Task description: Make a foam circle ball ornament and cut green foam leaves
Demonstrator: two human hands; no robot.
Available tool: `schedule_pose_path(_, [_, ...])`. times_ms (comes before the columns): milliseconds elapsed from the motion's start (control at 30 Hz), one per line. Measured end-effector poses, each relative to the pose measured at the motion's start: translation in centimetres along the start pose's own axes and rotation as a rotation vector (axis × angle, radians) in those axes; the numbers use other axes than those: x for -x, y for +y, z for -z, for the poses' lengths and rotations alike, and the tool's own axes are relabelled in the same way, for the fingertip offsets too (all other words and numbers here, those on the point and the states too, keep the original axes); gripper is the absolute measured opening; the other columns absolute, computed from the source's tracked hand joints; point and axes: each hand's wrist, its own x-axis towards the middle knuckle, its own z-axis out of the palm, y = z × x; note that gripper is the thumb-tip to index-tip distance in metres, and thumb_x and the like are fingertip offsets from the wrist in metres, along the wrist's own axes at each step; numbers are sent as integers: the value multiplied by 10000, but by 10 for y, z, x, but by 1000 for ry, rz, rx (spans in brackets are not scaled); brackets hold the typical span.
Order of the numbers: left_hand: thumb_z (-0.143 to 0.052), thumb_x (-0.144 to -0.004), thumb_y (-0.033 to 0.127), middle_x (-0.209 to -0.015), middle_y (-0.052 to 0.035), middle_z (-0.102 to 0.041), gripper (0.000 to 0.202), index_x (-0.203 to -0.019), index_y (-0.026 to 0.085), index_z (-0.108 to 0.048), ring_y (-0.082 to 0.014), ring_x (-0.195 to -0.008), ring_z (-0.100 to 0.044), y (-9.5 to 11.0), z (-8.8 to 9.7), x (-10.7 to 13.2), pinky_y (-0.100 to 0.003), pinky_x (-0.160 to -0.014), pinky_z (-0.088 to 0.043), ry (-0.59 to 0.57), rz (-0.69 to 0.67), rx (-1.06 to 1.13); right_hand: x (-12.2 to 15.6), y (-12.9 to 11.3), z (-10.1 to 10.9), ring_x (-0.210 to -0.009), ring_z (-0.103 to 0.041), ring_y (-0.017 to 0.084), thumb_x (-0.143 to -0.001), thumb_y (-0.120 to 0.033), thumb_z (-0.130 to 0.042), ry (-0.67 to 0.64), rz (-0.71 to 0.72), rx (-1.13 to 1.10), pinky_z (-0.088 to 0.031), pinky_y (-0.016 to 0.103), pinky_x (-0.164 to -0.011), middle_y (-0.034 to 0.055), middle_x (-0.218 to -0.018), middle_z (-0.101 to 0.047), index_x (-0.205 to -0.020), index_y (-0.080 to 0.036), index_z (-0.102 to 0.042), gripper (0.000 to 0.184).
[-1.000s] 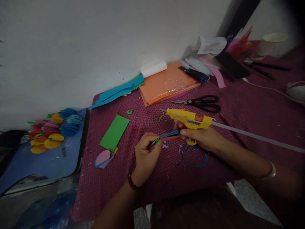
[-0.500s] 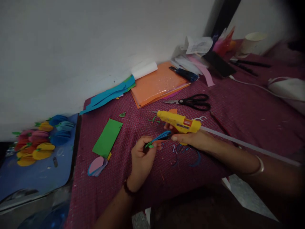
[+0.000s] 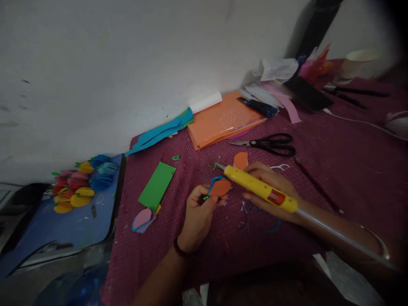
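Note:
My left hand (image 3: 199, 212) pinches a small paper cutout bundle (image 3: 220, 187), with an orange rounded face toward me, blue layers behind it and a bit of green at its left end. A yellow hot glue gun (image 3: 259, 187) is in my right hand (image 3: 277, 187), a clear glue stick trailing from its back over the forearm. Its nozzle points left, just above the paper bundle and apart from it. Behind the gun lies an orange paper cutout (image 3: 241, 160). Small green scraps (image 3: 215, 162) rest near the nozzle.
Black-handled scissors (image 3: 270, 143), a pencil (image 3: 318, 186) and an orange sheet stack (image 3: 223, 121) lie beyond my hands. To the left are a green paper rectangle (image 3: 157, 185), pastel cutouts (image 3: 142, 219) and a blue board (image 3: 92, 227) bearing several colourful paper fruits (image 3: 83, 196).
The glue gun has turned, its nozzle now nearer the bundle. In my left hand the bundle has rotated so its orange face shows. The whole view has shifted slightly.

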Motion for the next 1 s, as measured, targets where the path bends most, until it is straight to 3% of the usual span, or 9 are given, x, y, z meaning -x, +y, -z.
schedule_pose_path(267, [-809,-654,182,-750,31,-686,249,-707,162,-566,-98,-684,-683,8,6,-5,-192,-650,-533,-2,-19,89,2,2,-3,-800,-643,170,-835,-325,-644,-49,114,-11,-518,277,-669,44,-880,-639,-884,-229,-569,131])
schedule_pose_path(467, [-773,-689,202,-675,16,-678,189,-692,162,-589,-100,-618,-631,5,7,-5,-222,-609,-516,-58,-36,26,5,9,-4,-843,-653,176,-850,-284,-617,-98,94,14,-531,280,-701,60,-921,-655,-901,-227,-591,81])
schedule_pose_path(800, [-785,-642,173,-668,34,-656,228,-680,166,-560,-91,-600,-608,6,7,-7,-228,-610,-492,4,9,102,15,12,-3,-941,-638,185,-935,-285,-488,-192,72,-67,-522,280,-793,74,-996,-658,-953,-223,-633,158])
schedule_pose_path(1000, [-781,-669,198,-732,14,-673,184,-696,169,-601,-97,-639,-599,5,10,-9,-238,-634,-488,-27,-33,77,12,9,-3,-859,-645,159,-906,-300,-541,-244,58,-122,-513,241,-725,51,-945,-660,-910,-223,-621,111])
